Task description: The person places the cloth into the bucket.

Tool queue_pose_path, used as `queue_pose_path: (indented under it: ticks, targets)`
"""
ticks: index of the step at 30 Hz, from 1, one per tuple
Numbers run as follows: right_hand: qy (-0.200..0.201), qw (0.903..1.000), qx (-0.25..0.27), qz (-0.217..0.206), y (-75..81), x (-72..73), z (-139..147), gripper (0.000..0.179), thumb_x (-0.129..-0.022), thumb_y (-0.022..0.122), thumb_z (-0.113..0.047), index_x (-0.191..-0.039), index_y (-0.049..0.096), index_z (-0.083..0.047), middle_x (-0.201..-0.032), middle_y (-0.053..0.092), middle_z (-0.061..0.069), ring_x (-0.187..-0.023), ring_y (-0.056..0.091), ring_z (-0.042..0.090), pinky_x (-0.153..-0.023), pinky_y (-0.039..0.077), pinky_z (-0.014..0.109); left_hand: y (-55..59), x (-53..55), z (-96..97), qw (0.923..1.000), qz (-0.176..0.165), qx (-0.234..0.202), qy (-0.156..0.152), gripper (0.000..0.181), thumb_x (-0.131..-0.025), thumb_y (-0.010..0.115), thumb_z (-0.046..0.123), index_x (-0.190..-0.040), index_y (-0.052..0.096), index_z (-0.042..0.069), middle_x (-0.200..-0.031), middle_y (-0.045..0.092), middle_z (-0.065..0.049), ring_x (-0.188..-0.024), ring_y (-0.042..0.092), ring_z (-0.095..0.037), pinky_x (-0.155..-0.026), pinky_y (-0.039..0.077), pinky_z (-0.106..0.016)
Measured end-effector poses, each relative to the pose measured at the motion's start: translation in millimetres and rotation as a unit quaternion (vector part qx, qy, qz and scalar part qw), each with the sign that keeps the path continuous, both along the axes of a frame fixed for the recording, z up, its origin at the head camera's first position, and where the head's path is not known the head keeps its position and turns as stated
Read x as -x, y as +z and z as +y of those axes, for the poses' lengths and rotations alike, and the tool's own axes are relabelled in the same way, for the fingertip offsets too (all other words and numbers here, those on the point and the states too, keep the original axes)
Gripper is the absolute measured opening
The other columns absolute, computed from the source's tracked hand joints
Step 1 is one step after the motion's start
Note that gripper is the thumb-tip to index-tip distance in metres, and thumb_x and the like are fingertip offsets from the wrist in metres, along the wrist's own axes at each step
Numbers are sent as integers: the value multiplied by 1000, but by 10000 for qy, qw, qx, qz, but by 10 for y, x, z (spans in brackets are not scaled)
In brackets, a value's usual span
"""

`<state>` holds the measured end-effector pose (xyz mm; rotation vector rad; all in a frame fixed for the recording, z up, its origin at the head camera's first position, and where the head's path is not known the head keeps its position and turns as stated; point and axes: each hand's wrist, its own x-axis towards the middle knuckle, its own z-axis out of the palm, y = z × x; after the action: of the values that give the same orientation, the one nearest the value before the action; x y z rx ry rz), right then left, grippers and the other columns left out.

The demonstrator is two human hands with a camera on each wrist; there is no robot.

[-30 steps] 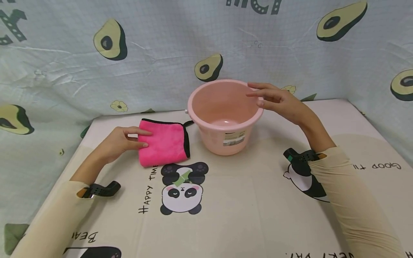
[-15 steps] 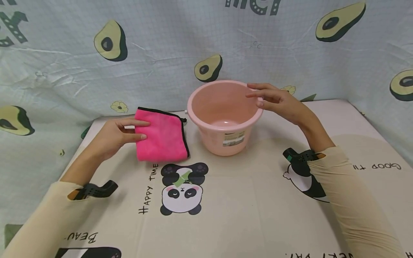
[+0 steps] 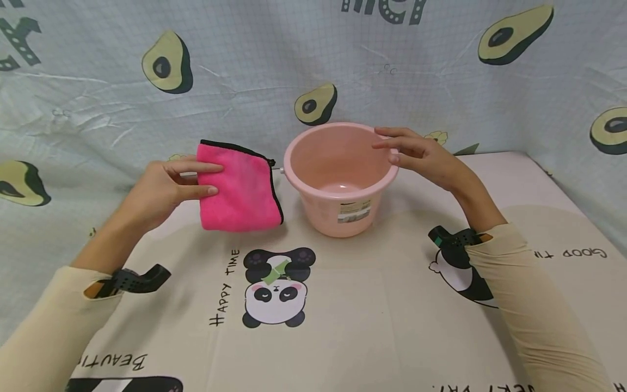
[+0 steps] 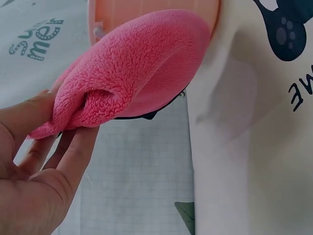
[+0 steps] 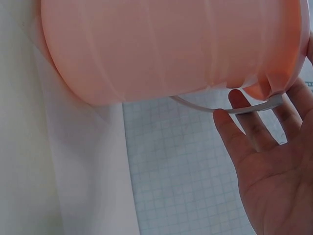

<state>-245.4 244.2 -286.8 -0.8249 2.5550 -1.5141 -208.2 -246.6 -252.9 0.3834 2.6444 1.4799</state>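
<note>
Looks like the lift's done but not the set-down: left hand (image 3: pixel 159 190) pinches a folded hot-pink fleecy black-edged cloth (image 3: pixel 242 188) above the printed beige worktop (image 3: pixel 352 305), left of the round pale-pink plastic bucket (image 3: pixel 318 209), right hand (image 3: pixel 431 161) resting loosely on its rim (image 3: pixel 341 195).

Diffuse light, soft shadows, dimmer wrist views

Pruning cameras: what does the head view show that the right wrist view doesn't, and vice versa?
Only head: the pink cloth, pinched by the left hand, and the label and inner floor of the bucket.
Only right wrist: the palm of the right hand, and the handle's stretch at its fingers.
Both: bucket, right hand.
</note>
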Motion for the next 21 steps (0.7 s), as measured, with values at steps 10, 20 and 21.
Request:
queue_pose_path:
  ticks: [10, 20, 21]
  targets:
    - [46, 10000, 22, -41, -15, 2, 7, 40, -104, 58, -20, -142, 60, -9, -162, 33, -6, -150, 26, 18, -118, 30, 53, 114, -23, 6, 9979, 212, -603, 74, 43, -89, 78, 8, -131, 70, 12, -135, 55, -2, -91, 72, -15, -82, 58, -20]
    - [51, 10000, 31, -43, -19, 6, -1, 40, -104, 57, -20, -143, 60, -10, -162, 33, -7, -150, 25, 17, -118, 29, 54, 166, -48, 14, 9950, 473, -876, 3, 41, -88, 77, 1, -128, 72, 8, -128, 57, -5, -84, 69, -15, -76, 57, -18]
    - [43, 10000, 33, -36, -17, 4, -1, 40, -104, 57, -20, -143, 60, -11, -162, 33, -7, -150, 26, 17, -118, 29, 55, 172, -47, 23, 9938, 478, -1008, -38, 41, -88, 77, 0, -128, 72, 7, -127, 58, -6, -82, 70, -16, -76, 57, -18]
